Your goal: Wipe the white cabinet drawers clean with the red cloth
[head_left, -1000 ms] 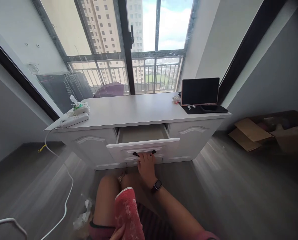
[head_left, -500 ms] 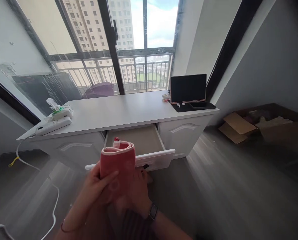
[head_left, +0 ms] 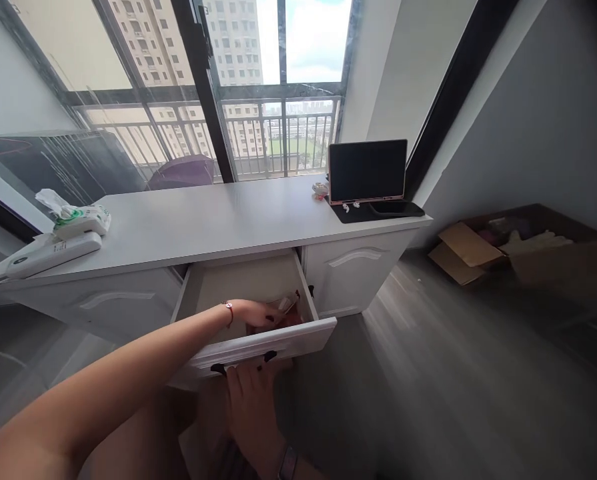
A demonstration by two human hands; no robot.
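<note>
A white drawer [head_left: 311, 330] stands pulled out of the cabinet. Inside it, at the front right, lies a folded red cloth [head_left: 294, 319] with a pale edge, partly covered by my left hand [head_left: 259, 313]. That hand reaches over the drawer front, its fingers closed on the cloth; the fingertips are partly hidden. Outside, my right hand [head_left: 251, 400] is at the drawer front. Its fingers are curled over the middle of the black drawer handle [head_left: 219, 368], whose two ends show on either side.
On the white cabinet top [head_left: 218, 220] are a tissue pack [head_left: 81, 220] and a white power strip [head_left: 53, 257] at left. A dark screen [head_left: 368, 170], a black mat [head_left: 348, 213] and white earbuds [head_left: 347, 208] are at right. An open cardboard box [head_left: 471, 247] sits on the floor.
The red cloth has gone from between both hands, above the drawer front, down into the drawer with my left hand. My right hand has left the cloth and moved to the handle.
</note>
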